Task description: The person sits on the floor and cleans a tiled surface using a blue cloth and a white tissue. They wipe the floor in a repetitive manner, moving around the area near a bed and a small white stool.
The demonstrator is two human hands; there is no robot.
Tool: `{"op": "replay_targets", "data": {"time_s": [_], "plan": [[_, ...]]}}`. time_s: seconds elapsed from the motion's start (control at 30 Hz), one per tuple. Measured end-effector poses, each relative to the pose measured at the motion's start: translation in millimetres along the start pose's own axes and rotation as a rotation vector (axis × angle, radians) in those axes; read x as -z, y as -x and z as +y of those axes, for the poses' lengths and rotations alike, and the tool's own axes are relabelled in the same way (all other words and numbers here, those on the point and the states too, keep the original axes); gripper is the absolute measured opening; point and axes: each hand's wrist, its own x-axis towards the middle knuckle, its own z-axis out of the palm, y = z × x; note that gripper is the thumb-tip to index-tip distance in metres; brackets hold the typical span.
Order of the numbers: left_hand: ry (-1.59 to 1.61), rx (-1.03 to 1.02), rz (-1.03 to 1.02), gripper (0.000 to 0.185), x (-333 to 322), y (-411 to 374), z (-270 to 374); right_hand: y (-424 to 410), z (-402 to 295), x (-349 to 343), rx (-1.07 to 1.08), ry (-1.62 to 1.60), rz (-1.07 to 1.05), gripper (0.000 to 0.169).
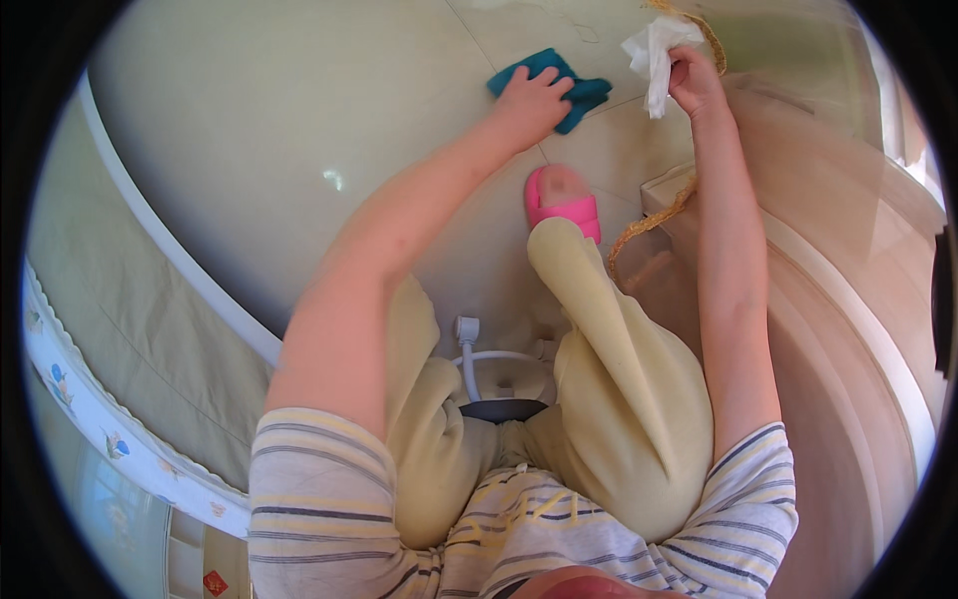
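Observation:
My left hand (533,106) is on a folded teal cloth (593,97), its fingers bent over the near part. The cloth lies on the glossy tiled floor (299,97); part of it is hidden under the hand. Further right, my right hand (697,84) pinches a crumpled white tissue or wipe (657,52), which hangs down from the fingers. Gold braided trim (715,46) runs just behind that hand. I cannot tell whether the tissue touches the surface beyond it.
A foot in a pink slipper (533,196) stands below the cloth. Between my legs shows a seat's white base with a caster (468,327). Brown panelling (838,299) and more gold trim (662,217) line the right. At left is a white-edged frame (161,239) with grey-green fabric (150,314).

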Motion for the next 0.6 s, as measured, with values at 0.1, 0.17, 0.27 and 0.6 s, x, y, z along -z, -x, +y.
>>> {"op": "replay_targets", "data": {"time_s": [0.1,0.17,0.27,0.6], "plan": [[0.024,0.015,-0.145,0.022,19.5,40.1,-22.0,-8.7,16.4,20.3,-0.035,0.576,0.113,0.018],[0.087,0.090,-0.203,0.029,33.9,70.8,-34.0,4.4,27.9,10.3,0.004,0.704,0.195,0.024],[0.298,0.219,-0.062,0.040,54.5,110.8,-53.3,7.8,40.1,3.9,0.050,0.716,0.227,0.033],[0.132,0.634,0.284,0.052,30.8,76.8,-115.9,-11.1,54.6,16.2,0.503,0.946,0.427,0.034]]}}
